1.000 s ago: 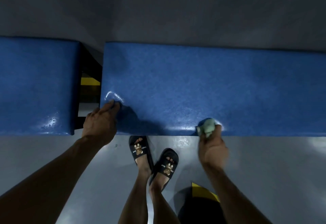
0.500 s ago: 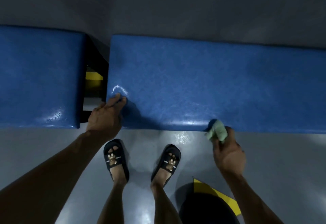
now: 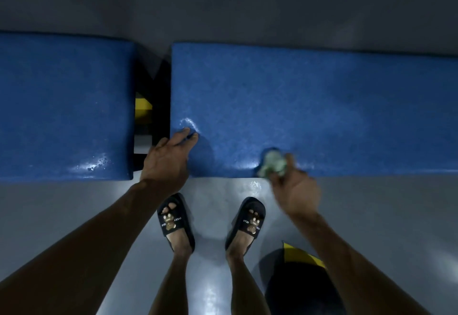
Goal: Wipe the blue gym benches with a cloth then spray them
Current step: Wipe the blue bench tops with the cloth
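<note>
Two blue padded gym benches lie side by side across the view: a long bench (image 3: 309, 106) on the right and a shorter bench (image 3: 62, 106) on the left, with a dark gap between them. My left hand (image 3: 168, 161) rests on the near left corner of the long bench, fingers straight on the pad. My right hand (image 3: 295, 190) grips a crumpled pale green cloth (image 3: 272, 166) and presses it on the near edge of the long bench. The right hand and cloth are blurred. No spray bottle is in view.
Black frame parts with a yellow piece (image 3: 142, 106) show in the gap between the benches. My feet in black slides (image 3: 173, 218) stand on the grey floor (image 3: 62, 210) just before the bench. A dark object with a yellow edge (image 3: 302, 257) lies at the lower right.
My right hand has slid the cloth along the bench's near edge, out to the right, then back left and slightly onto the pad. My feet have moved apart. The left hand stays on the corner.
</note>
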A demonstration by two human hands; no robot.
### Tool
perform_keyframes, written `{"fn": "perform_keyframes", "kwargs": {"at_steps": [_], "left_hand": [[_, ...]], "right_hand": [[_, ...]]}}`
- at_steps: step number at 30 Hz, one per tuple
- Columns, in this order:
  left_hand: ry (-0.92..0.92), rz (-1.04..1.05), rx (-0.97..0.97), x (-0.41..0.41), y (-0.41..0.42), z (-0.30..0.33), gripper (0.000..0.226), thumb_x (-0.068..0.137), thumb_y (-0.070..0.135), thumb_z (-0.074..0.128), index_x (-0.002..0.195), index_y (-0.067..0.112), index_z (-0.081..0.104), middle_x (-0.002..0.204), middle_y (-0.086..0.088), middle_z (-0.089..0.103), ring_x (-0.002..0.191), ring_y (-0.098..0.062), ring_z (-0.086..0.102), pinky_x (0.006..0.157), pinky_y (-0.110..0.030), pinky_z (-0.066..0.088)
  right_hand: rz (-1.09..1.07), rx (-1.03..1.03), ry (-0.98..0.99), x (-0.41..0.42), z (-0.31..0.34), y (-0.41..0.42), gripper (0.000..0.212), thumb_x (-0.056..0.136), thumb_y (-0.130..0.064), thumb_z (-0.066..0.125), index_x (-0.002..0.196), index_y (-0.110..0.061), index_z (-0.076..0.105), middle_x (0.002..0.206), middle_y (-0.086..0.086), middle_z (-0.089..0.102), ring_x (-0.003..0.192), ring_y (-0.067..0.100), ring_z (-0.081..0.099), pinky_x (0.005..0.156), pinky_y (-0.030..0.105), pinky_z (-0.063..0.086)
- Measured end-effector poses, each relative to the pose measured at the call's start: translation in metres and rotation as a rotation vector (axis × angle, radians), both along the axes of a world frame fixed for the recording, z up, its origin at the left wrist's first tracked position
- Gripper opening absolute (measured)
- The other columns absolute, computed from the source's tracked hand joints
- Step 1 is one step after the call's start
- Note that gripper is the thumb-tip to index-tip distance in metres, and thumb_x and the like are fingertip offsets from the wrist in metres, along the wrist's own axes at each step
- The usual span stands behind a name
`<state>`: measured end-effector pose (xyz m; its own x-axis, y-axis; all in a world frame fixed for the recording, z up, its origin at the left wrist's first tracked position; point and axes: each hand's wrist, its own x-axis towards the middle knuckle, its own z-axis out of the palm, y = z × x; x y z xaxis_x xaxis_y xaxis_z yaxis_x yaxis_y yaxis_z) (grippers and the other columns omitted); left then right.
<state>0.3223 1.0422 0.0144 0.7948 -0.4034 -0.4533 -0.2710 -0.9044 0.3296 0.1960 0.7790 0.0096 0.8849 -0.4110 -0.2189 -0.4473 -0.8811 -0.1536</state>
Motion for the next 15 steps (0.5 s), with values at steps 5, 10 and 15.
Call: {"fn": "perform_keyframes", "kwargs": {"at_steps": [5,10,15], "left_hand": [[0.007,-0.016,-0.034,0.003,0.005,-0.004,0.068,0.088,0.010,0.051,0.151,0.028,0.031,0.160,0.007,0.025,0.130,-0.034,0.043,0.106,-0.047,0.038],[-0.017,-0.035,-0.096,0.004,0.012,-0.006,0.069,0.086,0.011,0.050,0.150,0.028,0.034,0.159,0.007,0.028,0.122,-0.036,0.045,0.104,-0.045,0.041],[-0.019,-0.056,-0.122,0.009,0.016,-0.005,0.070,0.080,0.017,0.039,0.148,0.030,0.038,0.157,0.009,0.031,0.121,-0.035,0.047,0.101,-0.044,0.043]], "right_hand": [[-0.367,-0.024,-0.013,0.005,0.010,-0.012,0.041,0.090,-0.045,0.056,0.116,-0.017,0.043,0.089,0.021,0.067,0.080,0.043,0.064,0.065,0.040,0.046],[0.022,0.123,-0.050,0.029,-0.010,0.113,0.053,0.085,-0.038,0.063,0.130,-0.022,0.042,0.077,0.007,0.069,0.061,0.032,0.066,0.053,0.033,0.048],[0.456,-0.018,-0.105,0.037,0.004,0.078,0.061,0.066,-0.038,0.080,0.116,-0.022,0.050,0.074,0.001,0.069,0.053,0.025,0.064,0.043,0.026,0.045]]}}
